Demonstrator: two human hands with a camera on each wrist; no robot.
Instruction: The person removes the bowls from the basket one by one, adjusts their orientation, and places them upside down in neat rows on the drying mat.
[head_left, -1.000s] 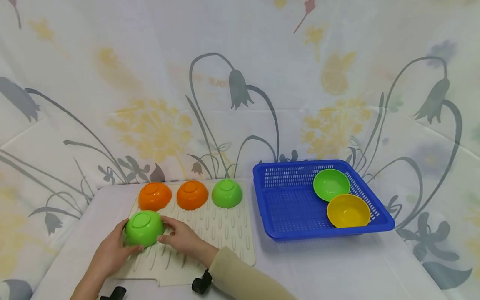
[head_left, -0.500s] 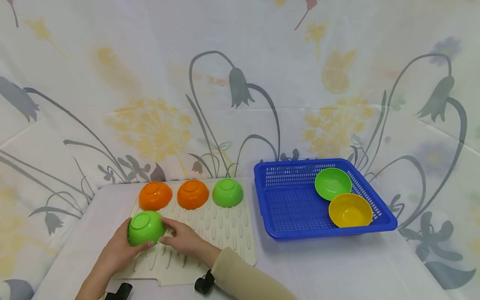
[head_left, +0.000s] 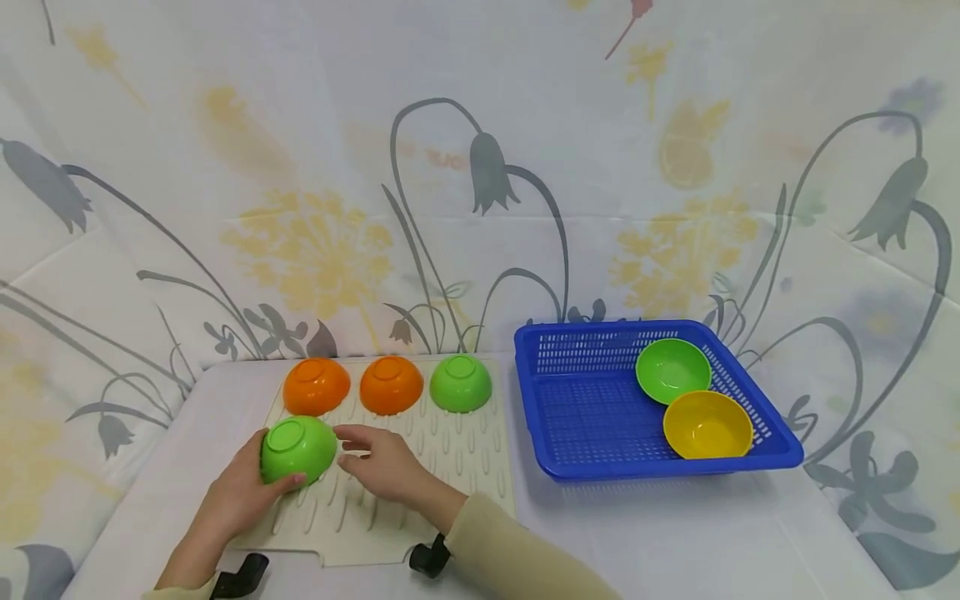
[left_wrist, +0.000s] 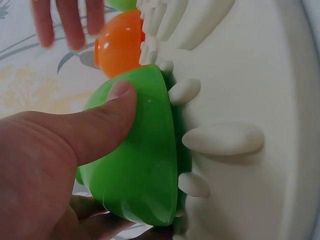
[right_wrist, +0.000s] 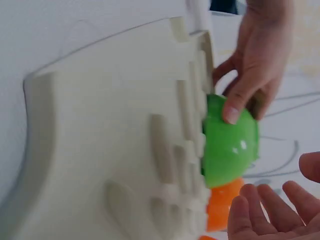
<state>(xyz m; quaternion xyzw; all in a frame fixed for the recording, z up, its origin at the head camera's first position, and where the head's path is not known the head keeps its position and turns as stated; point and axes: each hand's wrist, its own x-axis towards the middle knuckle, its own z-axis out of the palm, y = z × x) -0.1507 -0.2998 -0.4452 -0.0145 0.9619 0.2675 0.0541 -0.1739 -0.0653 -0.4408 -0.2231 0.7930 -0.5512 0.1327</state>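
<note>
The nearest green bowl [head_left: 298, 450] looks like smooth, glossy plastic, with small bright highlights on its curved wall; the left orange bowl [head_left: 316, 387], the right orange bowl [head_left: 391, 385] and the far green bowl [head_left: 461, 384] share that shiny plastic look; the yellow bowl [head_left: 708, 426] is likewise smooth and glossy; the blue basket [head_left: 660, 469] looks like perforated plastic with a slight sheen; the cream mat [head_left: 360, 537] is matt, its surface broken by rounded ridges; the patterned backdrop [head_left: 585, 167] appears to be matt, creased cloth; the beige sleeve [head_left: 525, 554] is soft, matt fabric.
</note>
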